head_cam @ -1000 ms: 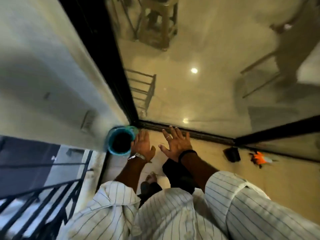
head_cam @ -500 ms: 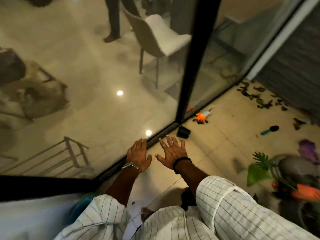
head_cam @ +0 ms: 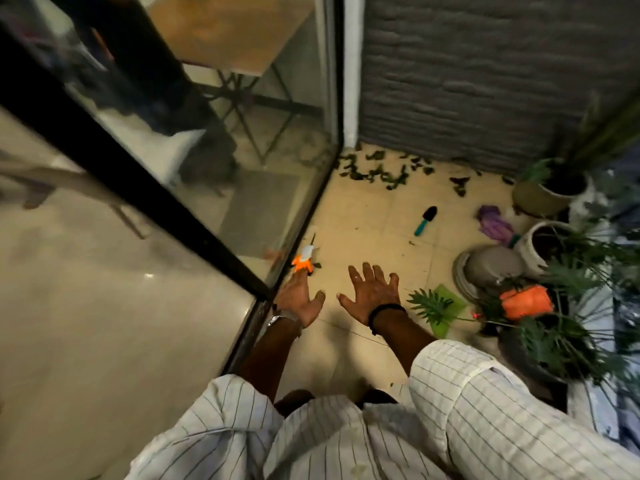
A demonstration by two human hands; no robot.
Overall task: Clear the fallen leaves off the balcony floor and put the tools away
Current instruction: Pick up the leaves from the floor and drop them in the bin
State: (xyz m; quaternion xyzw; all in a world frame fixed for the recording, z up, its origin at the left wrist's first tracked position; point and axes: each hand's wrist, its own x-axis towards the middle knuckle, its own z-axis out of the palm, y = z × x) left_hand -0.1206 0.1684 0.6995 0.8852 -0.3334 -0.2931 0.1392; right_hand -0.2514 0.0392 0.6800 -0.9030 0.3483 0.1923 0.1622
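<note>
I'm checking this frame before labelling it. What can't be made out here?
- Orange tool, head view: the left hand fingertips overlap its near end; contact and tool type unclear.
- Fallen leaves: too small and blurred to count.
- Potted plants: cut off by the right edge and motion-blurred.
- Purple item: blurred, identity unclear.
- Feet: hidden by the striped shirt.
- Right hand: open, holds nothing.

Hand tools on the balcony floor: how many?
2: a teal-handled trowel mid-floor, and an orange-handled tool by the glass door, at the left hand's fingertips. More may hide among the plants.
</note>
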